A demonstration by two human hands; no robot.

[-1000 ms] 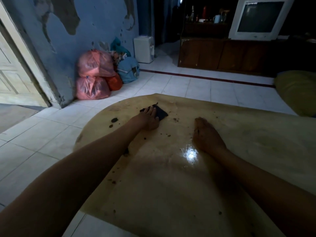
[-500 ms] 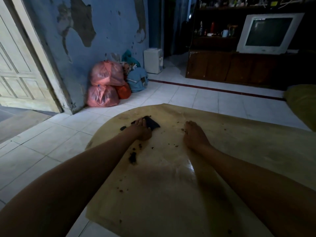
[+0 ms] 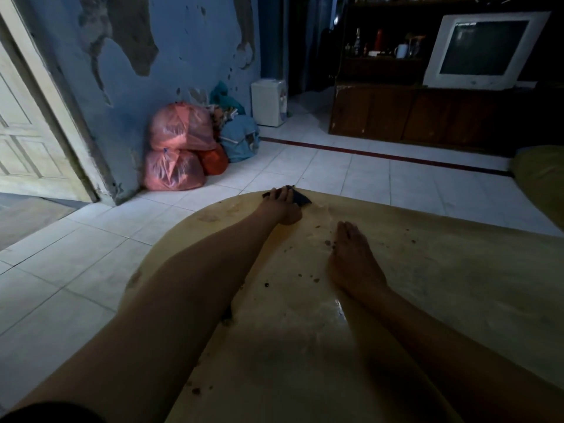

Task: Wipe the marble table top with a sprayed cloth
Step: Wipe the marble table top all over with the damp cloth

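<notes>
Pink trash bags (image 3: 178, 145) sat by the blue wall far to the left, an old TV (image 3: 482, 50) stood far on the right, and nothing was in the way of my arms on the table. The yellowish table top (image 3: 457, 285) looked dirty with little dark crumbs (image 3: 328, 242) on it and a wet shiny spot near me, and my left hand (image 3: 285, 206) pressed flat on the dark cloth (image 3: 300, 197) at the far edge while my right hand (image 3: 351, 257) lay flat with its fingers straight and together. My left hand hid part of the cloth, and the room was too dark to see the things on the shelf.
</notes>
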